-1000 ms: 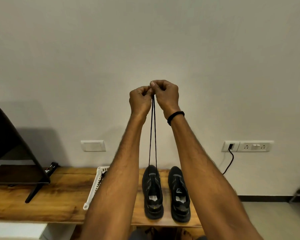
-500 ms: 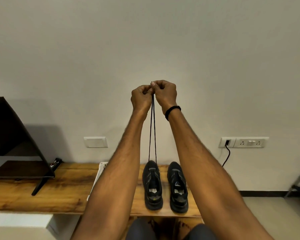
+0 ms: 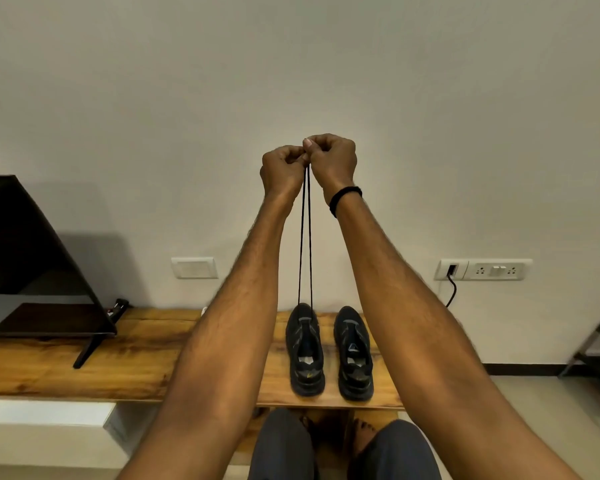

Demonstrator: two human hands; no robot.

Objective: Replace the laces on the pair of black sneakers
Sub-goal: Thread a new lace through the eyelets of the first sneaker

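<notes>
**Layout.** Nearest you, well below the grip, 2 black sneakers stand side by side, soles down, on the desk (image 3: 118,362). The first sneaker (image 3: 305,355) sits directly beneath the grip. The second sneaker (image 3: 354,358) sits just beside it, below and to the right of the grip. Whether the second one carries a lace cannot be told. From the far end of the first sneaker, the lace (image 3: 305,237) climbs to the grip as 2 taut strands, close together. Up there, in front of the wall, your left grip (image 3: 283,168) and right grip (image 3: 331,161) touch each other. Their fingers are curled and pinch the lace's upper ends, so the tips are hidden.

**Hazards, as judged.**
1. If you pull higher, the taut strands may lift or tip the first sneaker's toe, since nothing holds it down. It could then nudge the second sneaker.
2. If you draw 1 strand more than the other, the ends come out unequal. 1 end may even run back out of its eyelet.
3. A thin cord held in a fingertip pinch may slip and drop a strand onto the desk.

**Orientation.** The lace's long axis runs near vertical, from the grip down to the sneaker. Each sneaker's long axis runs away from you, with heel and opening toward you and toe toward the wall.
</notes>
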